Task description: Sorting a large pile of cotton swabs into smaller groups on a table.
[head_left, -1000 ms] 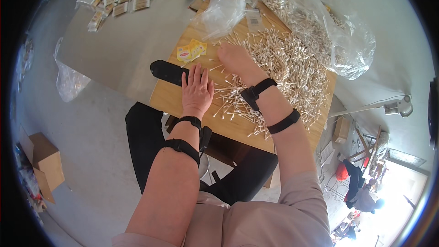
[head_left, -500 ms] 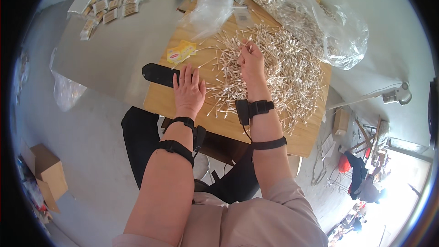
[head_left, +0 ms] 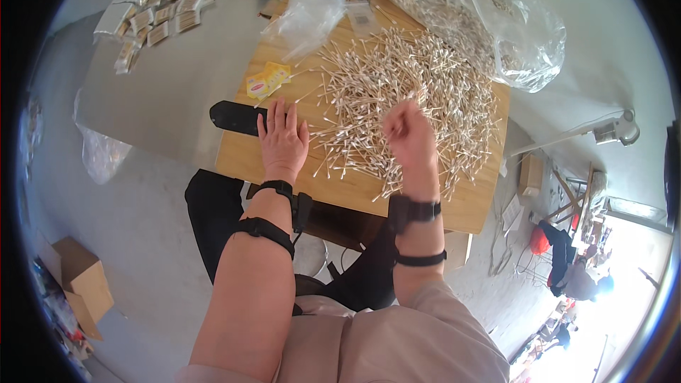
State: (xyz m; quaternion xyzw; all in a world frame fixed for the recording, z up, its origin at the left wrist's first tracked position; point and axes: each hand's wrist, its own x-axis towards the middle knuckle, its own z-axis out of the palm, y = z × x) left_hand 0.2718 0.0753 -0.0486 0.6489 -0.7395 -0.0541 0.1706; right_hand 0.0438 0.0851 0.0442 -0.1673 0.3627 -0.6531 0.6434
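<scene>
A wide heap of white cotton swabs (head_left: 397, 85) covers the middle of a wooden table (head_left: 355, 188). My left hand (head_left: 282, 138) lies flat, palm down, fingers apart, on the table at the heap's left edge. My right hand (head_left: 408, 138) is raised a little above the heap with its fingers curled in; a few swabs seem pinched in it, but I cannot tell for sure. A black flat object (head_left: 237, 118) lies just left of my left hand.
A yellow packet (head_left: 267, 81) lies near the table's left side. Clear plastic bags (head_left: 312, 18) and a big bag of swabs (head_left: 489, 21) sit at the far end. Small packs (head_left: 163, 7) lie on a grey surface to the left. A cardboard box (head_left: 78, 284) stands on the floor.
My right hand has pulled back from the far part of the heap toward me and lifted, fingers curling shut. My left hand has stayed flat in place.
</scene>
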